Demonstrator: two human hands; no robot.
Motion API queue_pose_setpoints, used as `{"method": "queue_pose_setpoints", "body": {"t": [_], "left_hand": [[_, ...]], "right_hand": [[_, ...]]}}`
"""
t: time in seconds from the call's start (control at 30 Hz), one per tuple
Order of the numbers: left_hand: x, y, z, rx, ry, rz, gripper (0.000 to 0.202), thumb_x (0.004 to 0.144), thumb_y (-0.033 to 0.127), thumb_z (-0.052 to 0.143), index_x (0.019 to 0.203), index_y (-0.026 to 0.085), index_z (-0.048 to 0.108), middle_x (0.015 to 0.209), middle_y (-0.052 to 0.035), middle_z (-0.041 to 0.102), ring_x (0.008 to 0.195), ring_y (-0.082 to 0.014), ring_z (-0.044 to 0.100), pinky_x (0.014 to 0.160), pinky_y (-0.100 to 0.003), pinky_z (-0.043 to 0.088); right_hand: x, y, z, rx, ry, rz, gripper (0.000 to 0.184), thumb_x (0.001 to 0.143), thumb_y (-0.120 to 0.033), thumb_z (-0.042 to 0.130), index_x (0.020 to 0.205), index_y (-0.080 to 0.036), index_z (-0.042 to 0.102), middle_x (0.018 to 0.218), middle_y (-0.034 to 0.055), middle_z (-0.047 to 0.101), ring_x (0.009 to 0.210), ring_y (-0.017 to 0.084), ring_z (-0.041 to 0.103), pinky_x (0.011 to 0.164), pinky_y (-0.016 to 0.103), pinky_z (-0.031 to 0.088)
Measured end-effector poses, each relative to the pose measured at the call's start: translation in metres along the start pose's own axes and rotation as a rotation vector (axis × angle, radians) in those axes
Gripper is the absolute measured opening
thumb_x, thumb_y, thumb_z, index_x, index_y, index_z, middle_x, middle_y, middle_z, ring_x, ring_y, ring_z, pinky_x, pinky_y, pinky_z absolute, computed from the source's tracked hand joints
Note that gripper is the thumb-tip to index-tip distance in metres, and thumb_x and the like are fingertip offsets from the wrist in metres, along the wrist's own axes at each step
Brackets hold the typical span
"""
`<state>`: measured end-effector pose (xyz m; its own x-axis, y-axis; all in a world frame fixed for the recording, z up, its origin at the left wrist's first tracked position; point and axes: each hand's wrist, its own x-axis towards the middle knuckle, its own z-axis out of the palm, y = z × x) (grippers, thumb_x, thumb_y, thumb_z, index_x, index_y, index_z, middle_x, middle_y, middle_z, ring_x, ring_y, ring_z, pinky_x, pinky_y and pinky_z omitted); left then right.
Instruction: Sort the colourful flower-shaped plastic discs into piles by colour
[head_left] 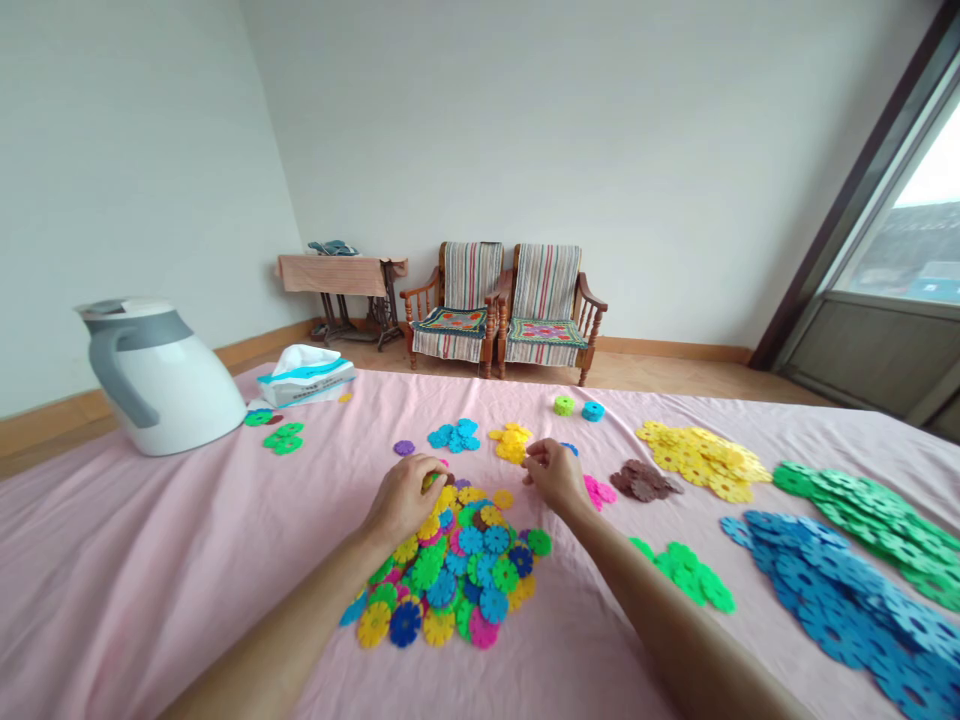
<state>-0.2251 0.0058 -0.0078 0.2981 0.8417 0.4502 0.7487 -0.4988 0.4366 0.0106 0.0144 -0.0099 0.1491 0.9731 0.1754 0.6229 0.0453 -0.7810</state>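
My left hand (405, 497) is at the upper left edge of a mixed pile of plastic snowflake discs (442, 570) in yellow, green, blue and pink. Its fingers are pinched together, and a bit of a yellow snowflake disc shows between them. Close by its fingertips lies a brown disc (450, 479). My right hand (556, 475) has its fingers curled together beside a small cluster of yellow discs (512, 441); anything in them is hidden. Pink discs (598, 491) and brown discs (643, 480) lie to the right of that hand.
Larger heaps of yellow (705, 458), green (862, 515) and blue discs (840, 590) spread over the right side of the pink cloth (187, 560). A white jug (176, 385) and a tissue box (311, 380) stand at the left. Two chairs (544, 300) are beyond.
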Motion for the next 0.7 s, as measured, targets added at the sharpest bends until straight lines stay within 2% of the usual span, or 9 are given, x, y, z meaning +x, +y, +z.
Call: {"method": "queue_pose_setpoints", "body": {"t": [0.07, 0.23, 0.4, 0.5, 0.6, 0.7], "left_hand": [[0.0, -0.001, 0.001, -0.003, 0.002, 0.0, 0.015, 0.082, 0.021, 0.05, 0.081, 0.021, 0.065, 0.085, -0.0019, 0.068, 0.082, -0.0164, 0.061, 0.073, -0.026, 0.045], [0.001, -0.001, 0.0, 0.009, 0.01, 0.011, 0.014, 0.081, 0.02, 0.051, 0.082, 0.021, 0.065, 0.085, -0.0018, 0.067, 0.081, -0.0163, 0.061, 0.073, -0.026, 0.045], [-0.001, 0.002, -0.002, 0.016, 0.015, -0.004, 0.015, 0.08, 0.019, 0.051, 0.081, 0.02, 0.065, 0.085, -0.002, 0.068, 0.081, -0.0159, 0.061, 0.072, -0.025, 0.045], [-0.001, 0.004, -0.003, 0.015, 0.012, -0.011, 0.015, 0.08, 0.019, 0.05, 0.081, 0.02, 0.066, 0.086, -0.0019, 0.068, 0.082, -0.0159, 0.062, 0.071, -0.024, 0.045], [-0.001, 0.004, -0.003, 0.009, 0.009, -0.019, 0.017, 0.081, 0.02, 0.049, 0.082, 0.02, 0.066, 0.086, -0.0021, 0.069, 0.081, -0.016, 0.062, 0.071, -0.024, 0.046], [-0.001, 0.004, -0.004, 0.005, 0.019, -0.028, 0.017, 0.081, 0.02, 0.049, 0.082, 0.021, 0.066, 0.086, -0.0021, 0.069, 0.082, -0.0161, 0.063, 0.071, -0.024, 0.046]], "right_hand": [[-0.001, -0.001, 0.001, 0.009, 0.007, 0.001, 0.019, 0.078, -0.014, 0.043, 0.091, -0.013, 0.057, 0.078, 0.0053, 0.066, 0.051, 0.009, 0.059, 0.046, 0.019, 0.039], [-0.014, -0.001, -0.004, -0.022, -0.093, -0.112, 0.013, 0.072, -0.016, 0.053, 0.077, -0.017, 0.064, 0.072, 0.0021, 0.066, 0.059, 0.012, 0.06, 0.054, 0.021, 0.041], [-0.026, -0.007, -0.007, -0.162, -0.266, -0.289, 0.024, 0.07, -0.02, 0.059, 0.092, -0.02, 0.068, 0.092, 0.0052, 0.063, 0.075, 0.014, 0.06, 0.067, 0.024, 0.043], [-0.029, -0.012, -0.009, -0.224, -0.293, -0.302, 0.025, 0.07, -0.021, 0.061, 0.094, -0.02, 0.067, 0.097, 0.0063, 0.06, 0.078, 0.015, 0.058, 0.07, 0.025, 0.042], [-0.029, -0.013, -0.009, -0.183, -0.287, -0.283, 0.019, 0.068, -0.02, 0.062, 0.087, -0.018, 0.065, 0.089, 0.0047, 0.06, 0.07, 0.012, 0.056, 0.062, 0.023, 0.041], [-0.026, -0.01, -0.007, -0.078, -0.258, -0.227, 0.007, 0.066, -0.015, 0.06, 0.073, -0.017, 0.062, 0.069, 0.0003, 0.06, 0.06, 0.01, 0.053, 0.054, 0.02, 0.036]]}}
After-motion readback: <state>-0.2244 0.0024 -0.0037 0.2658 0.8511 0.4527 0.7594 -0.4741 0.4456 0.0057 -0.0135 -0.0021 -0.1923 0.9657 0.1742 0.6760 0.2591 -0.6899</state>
